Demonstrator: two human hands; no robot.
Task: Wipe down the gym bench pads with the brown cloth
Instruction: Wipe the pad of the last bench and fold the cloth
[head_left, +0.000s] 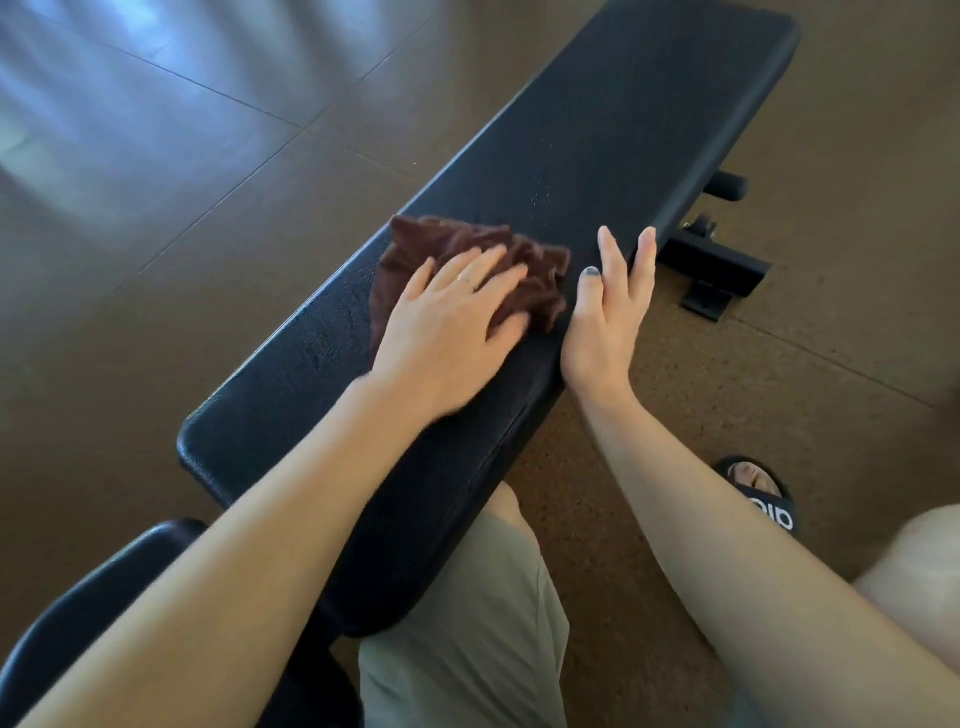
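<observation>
A long black bench pad (613, 130) runs from the lower left up to the top right. On its middle lies a crumpled brown cloth (457, 244). My left hand (452, 322) presses flat on the cloth with its fingers spread and straight. My right hand (608, 306) rests on the pad's right edge beside the cloth, its fingers straight along the edge and its thumb on top. A second black pad (78, 597) shows at the lower left, mostly hidden under my left arm.
The bench's black metal frame and foot (711, 270) stick out on the right, with a round black knob (727, 186) behind. Brown speckled floor lies all around. My foot in a black sandal (758, 493) stands at the right.
</observation>
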